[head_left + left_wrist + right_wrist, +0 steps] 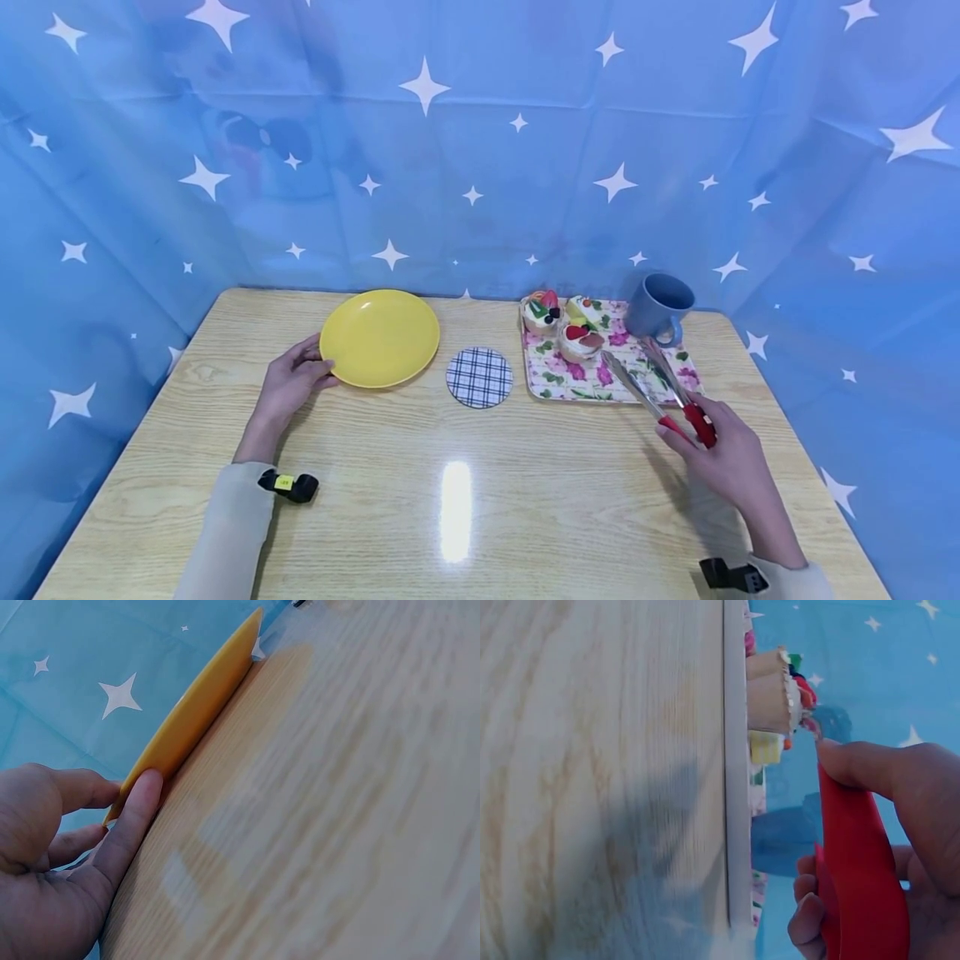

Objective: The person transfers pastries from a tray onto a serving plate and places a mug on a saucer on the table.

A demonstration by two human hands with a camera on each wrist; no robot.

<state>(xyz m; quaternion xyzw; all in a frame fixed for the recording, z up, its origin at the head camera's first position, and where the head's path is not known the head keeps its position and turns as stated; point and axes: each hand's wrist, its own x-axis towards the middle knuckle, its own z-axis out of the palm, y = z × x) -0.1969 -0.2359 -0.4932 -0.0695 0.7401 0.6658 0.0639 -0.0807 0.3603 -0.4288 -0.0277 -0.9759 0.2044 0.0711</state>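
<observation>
A round yellow plate (380,338) is at the left of the table, and my left hand (297,377) pinches its left rim. In the left wrist view the thumb (135,817) lies against the near side of the plate's edge, with fingers on the other side. My right hand (717,446) grips metal tongs (638,385) by their red handles (859,847). The tongs' arms are spread apart over a floral tray (557,387), nothing between them. Their left tip is near a cupcake (579,342) with red topping. Behind it are a fruit-topped cupcake (541,312) and a small yellow-and-white cake (584,311).
A blue mug (658,307) stands at the tray's back right corner, its handle towards the tongs. Between plate and tray lies a round checked coaster (480,377). A blue star-patterned curtain (480,150) hangs around the wooden table (405,500).
</observation>
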